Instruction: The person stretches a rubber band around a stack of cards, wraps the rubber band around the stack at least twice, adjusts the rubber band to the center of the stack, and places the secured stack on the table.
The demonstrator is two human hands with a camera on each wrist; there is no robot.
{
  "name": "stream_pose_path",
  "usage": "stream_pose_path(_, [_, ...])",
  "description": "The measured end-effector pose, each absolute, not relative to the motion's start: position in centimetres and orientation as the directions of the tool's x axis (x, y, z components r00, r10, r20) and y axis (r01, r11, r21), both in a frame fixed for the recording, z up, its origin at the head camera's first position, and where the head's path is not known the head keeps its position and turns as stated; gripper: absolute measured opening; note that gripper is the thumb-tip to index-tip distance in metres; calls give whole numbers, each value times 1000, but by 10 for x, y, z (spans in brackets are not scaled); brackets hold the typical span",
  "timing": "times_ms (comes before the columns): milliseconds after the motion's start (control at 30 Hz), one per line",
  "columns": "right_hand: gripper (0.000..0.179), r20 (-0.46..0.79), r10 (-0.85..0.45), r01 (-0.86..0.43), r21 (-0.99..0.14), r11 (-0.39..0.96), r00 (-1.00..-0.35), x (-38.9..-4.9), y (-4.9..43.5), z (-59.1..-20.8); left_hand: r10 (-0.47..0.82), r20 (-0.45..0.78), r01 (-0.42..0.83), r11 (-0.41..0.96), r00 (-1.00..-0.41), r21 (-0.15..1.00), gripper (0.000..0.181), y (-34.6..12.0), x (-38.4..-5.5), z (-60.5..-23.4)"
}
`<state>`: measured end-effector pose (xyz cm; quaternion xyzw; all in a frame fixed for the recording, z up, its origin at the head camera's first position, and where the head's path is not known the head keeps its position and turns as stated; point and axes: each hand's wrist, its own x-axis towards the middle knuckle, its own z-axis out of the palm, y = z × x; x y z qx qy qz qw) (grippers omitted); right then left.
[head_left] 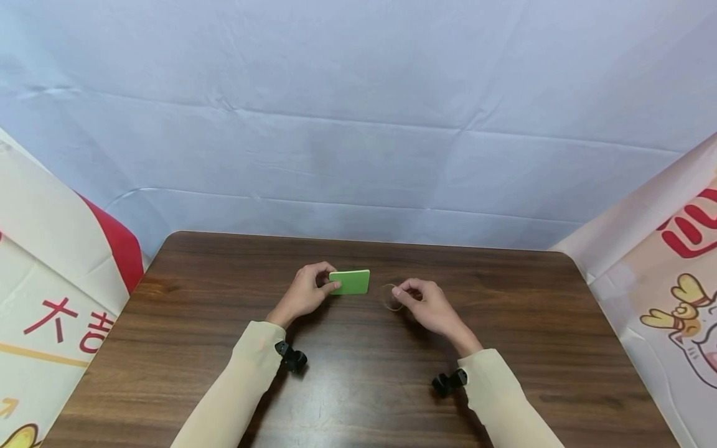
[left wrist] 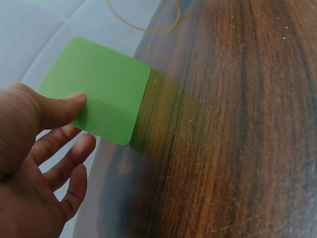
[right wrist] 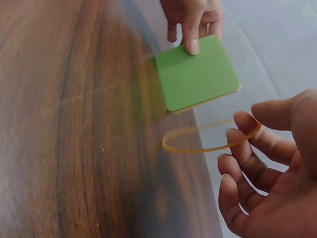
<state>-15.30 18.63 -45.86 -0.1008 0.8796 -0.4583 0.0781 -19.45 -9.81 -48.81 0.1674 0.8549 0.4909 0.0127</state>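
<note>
My left hand (head_left: 305, 291) pinches a flat green card stack (head_left: 354, 282) by its left end, the thumb lying across its face. In the left wrist view the green card stack (left wrist: 104, 84) has rounded corners, and the other fingers curl behind and below it. Between thumb and fingertips of my right hand (head_left: 428, 305) hangs a thin yellowish rubber band (head_left: 386, 303). The right wrist view shows the rubber band (right wrist: 198, 150) as a loose open loop, just below and apart from the card stack's pale lower edge. Both things are held above the table.
A dark brown wooden table (head_left: 358, 386) lies under both hands, its far edge close behind them. Behind it hangs a pale blue cloth (head_left: 347, 137). Printed white sheets (head_left: 50, 292) flank the table. A small black camera (head_left: 291, 358) sits at each wrist.
</note>
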Motion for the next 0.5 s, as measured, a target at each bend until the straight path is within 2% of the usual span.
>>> stream_pose_path(300, [25,15,-162,-81,-909,409,-987,-142,187,-439,310,100,233,431,-946,872,11,-101,-193,-483])
stream_pose_path(500, [25,106,-152,-150,-937,316,-983,-138,192,-429,294,81,194,377,-952,906,11,-102,-191,-473])
